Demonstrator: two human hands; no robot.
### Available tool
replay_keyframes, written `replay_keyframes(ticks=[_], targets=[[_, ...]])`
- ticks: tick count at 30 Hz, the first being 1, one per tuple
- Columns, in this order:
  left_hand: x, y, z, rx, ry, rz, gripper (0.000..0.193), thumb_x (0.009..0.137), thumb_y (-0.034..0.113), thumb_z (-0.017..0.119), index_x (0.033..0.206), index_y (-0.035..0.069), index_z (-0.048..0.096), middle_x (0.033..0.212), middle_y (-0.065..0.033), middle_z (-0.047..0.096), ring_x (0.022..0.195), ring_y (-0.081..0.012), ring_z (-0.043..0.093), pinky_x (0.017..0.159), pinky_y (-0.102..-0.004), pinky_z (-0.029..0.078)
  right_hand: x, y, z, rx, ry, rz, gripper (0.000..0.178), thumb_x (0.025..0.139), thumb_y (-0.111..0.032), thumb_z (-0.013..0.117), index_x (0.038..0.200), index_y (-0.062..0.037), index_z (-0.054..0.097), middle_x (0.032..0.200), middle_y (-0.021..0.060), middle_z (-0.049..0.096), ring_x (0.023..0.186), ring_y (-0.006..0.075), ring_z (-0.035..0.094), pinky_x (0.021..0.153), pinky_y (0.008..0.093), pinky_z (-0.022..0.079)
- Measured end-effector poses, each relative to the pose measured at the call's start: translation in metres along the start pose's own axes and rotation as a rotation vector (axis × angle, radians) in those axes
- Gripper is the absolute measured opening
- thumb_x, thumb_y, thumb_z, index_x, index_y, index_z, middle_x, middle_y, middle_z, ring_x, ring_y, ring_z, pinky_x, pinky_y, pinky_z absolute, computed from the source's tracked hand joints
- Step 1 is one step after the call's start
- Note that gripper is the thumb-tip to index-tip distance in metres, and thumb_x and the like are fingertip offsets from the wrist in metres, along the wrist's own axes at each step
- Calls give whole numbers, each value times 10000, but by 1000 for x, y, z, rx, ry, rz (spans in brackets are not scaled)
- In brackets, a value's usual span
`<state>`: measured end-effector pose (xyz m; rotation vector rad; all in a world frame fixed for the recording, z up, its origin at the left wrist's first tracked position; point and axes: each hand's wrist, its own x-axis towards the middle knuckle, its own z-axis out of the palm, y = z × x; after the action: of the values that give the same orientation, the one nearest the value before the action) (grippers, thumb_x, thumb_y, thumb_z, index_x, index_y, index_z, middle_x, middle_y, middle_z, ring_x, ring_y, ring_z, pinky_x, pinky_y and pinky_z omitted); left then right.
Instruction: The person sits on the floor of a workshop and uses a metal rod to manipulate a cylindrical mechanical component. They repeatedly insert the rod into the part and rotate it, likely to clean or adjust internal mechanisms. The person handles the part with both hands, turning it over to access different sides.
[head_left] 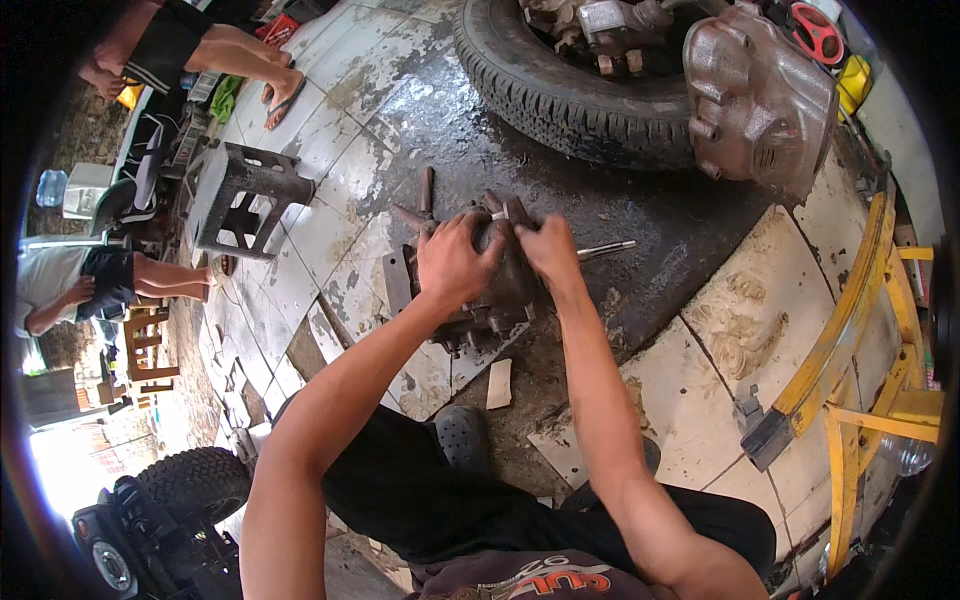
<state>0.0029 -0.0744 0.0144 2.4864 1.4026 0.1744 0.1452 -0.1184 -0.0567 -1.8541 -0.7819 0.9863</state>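
Observation:
On the floor in front of me sits a greasy dark metal gearbox (505, 290), with a bright shaft (610, 248) sticking out to the right. My left hand (455, 262) lies over its upper left side, fingers curled on the casing. At its upper right, my right hand (548, 248) is closed around a dark blocky piece (517, 212) near the top; whether that piece is part of the gearbox I cannot tell. Just beyond my left hand, a brown rod-like piece (427, 190) points away from me.
A large tyre (580, 120) with metal parts inside lies ahead, a brown metal housing (755, 110) beside it. A yellow metal stand (850, 340) is at right. Black stool (250, 195) stands at left. Two other people are farther left. A pale scrap (499, 384) lies near my feet.

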Motion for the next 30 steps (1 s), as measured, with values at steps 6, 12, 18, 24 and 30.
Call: replay_keyframes(ticks=[6, 12, 18, 24, 30], targets=[[3, 5, 7, 27, 7, 30, 500, 970, 531, 551, 1226, 125, 695, 1239, -130, 694, 1208, -325, 619, 1051, -484, 412, 28, 18, 3, 18, 35, 45, 357, 816, -221, 717, 975, 99, 723, 994, 339, 695, 1004, 470, 690, 868, 492, 544], [2, -9, 6, 54, 59, 24, 492, 954, 508, 569, 1229, 117, 689, 1227, -130, 697, 1186, -328, 629, 1057, -492, 410, -28, 21, 2, 195, 5, -83, 390, 817, -259, 732, 978, 96, 722, 969, 351, 687, 1013, 470, 685, 844, 503, 549], [5, 1, 7, 23, 27, 41, 461, 955, 487, 567, 1222, 133, 695, 1216, -134, 703, 1176, -342, 631, 1050, -494, 412, 17, 12, 3, -16, 47, -21, 389, 827, -255, 738, 984, 100, 715, 996, 346, 688, 1021, 478, 677, 837, 502, 546], [2, -4, 5, 38, 51, 50, 482, 953, 498, 562, 1224, 122, 692, 1207, -145, 704, 1184, -348, 625, 1041, -495, 417, -22, 22, 1, 148, 46, -17, 339, 843, -245, 730, 1050, 24, 736, 1023, 301, 713, 1009, 443, 701, 837, 468, 538], [4, -1, 4, 20, -2, -3, 486, 943, 487, 585, 1256, 128, 680, 1233, -138, 695, 1193, -343, 623, 1045, -502, 410, -4, 16, 4, 21, 110, -91, 338, 841, -237, 722, 1042, 34, 739, 947, 294, 719, 962, 443, 710, 835, 470, 541]])
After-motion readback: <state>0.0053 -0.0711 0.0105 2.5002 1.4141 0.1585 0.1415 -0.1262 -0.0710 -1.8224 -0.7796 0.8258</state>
